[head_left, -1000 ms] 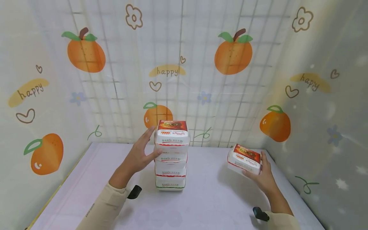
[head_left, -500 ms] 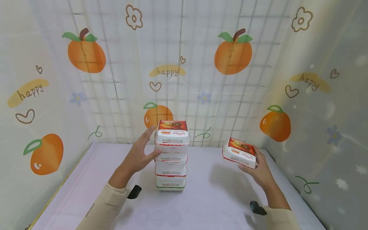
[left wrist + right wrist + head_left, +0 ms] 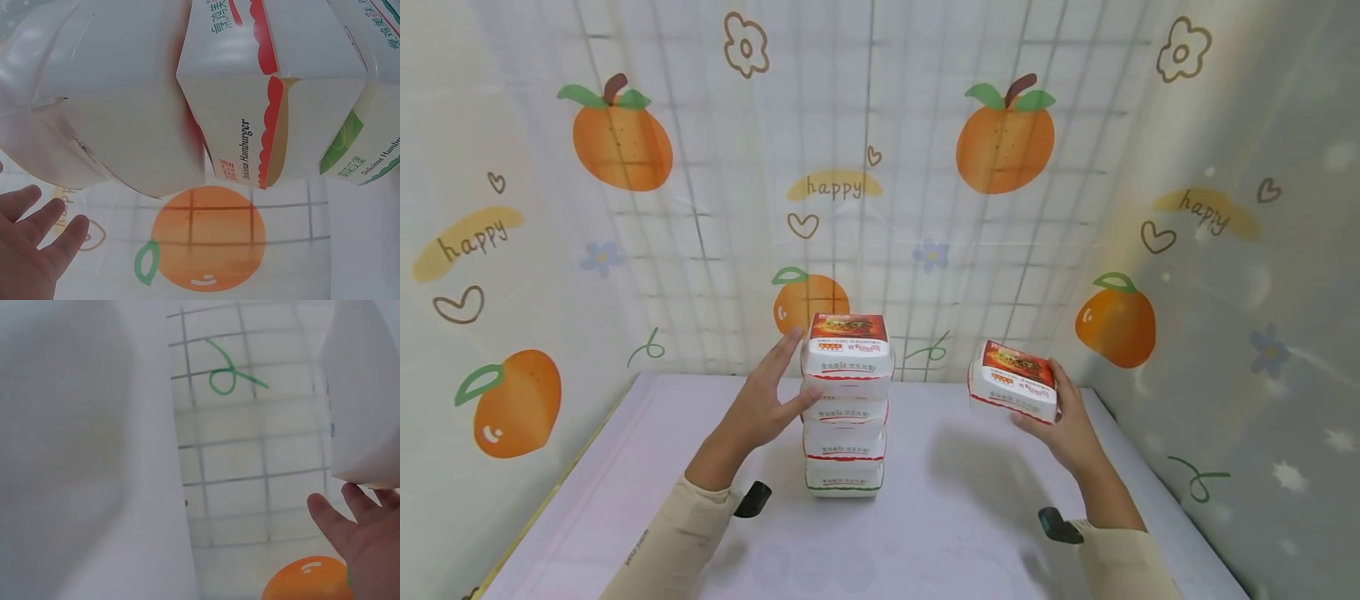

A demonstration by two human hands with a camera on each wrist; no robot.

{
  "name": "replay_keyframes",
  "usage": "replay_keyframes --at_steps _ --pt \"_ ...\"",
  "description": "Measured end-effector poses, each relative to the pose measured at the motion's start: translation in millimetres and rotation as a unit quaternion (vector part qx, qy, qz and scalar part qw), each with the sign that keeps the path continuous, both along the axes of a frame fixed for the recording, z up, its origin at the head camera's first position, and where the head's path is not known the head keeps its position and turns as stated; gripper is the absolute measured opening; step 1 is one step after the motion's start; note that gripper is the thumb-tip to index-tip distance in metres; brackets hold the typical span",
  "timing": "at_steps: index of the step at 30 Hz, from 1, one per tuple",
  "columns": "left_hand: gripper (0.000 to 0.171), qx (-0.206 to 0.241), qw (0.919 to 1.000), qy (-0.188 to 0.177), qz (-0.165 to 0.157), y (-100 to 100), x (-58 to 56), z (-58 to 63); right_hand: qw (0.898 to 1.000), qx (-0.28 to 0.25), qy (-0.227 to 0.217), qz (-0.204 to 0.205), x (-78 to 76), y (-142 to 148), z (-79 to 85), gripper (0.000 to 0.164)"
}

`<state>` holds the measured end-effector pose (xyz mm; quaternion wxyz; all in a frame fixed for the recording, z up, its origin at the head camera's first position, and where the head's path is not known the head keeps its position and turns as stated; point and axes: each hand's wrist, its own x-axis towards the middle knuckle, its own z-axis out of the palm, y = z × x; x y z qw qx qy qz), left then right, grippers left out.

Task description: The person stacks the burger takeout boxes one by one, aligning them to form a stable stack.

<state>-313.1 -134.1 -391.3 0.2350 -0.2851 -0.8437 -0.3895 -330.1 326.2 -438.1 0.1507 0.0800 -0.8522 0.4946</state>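
Note:
Several white paper hamburger boxes stand in a stack at the middle of the table, seen close up as printed boxes in the left wrist view. On the red lid of the top box is a burger picture. My left hand is at the stack's left side, fingers extended, thumb near the upper boxes; contact is unclear. To the right, my right hand grips another hamburger box by its right end, tilted above the table. Part of that box shows in the right wrist view beside my fingers.
The boxes stand on a pale lilac table. Behind and around it hangs a translucent curtain printed with oranges, in front of a wire grid. Each wrist bears a dark device, one left and one right.
My right hand has moved the held box leftward and up, nearer the stack. The left hand and the stack stay in place.

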Motion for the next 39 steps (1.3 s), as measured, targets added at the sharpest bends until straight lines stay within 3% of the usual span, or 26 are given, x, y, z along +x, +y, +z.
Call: replay_keyframes --at_steps 9,25,39 --pt "0.082 -0.002 0.9991 0.04 -0.011 5.1 -6.4 -2.4 0.998 -0.049 0.018 0.027 -3.9 -16.4 11.6 0.116" --pt "0.083 0.0 0.9995 0.031 0.011 8.8 -8.0 -1.6 0.99 -0.115 0.028 0.073 -7.3 -49.0 32.5 0.113" --pt "0.083 0.001 0.9994 0.033 0.015 10.8 -6.9 -1.0 0.994 -0.06 0.055 0.07 -10.9 -59.4 41.8 0.108"
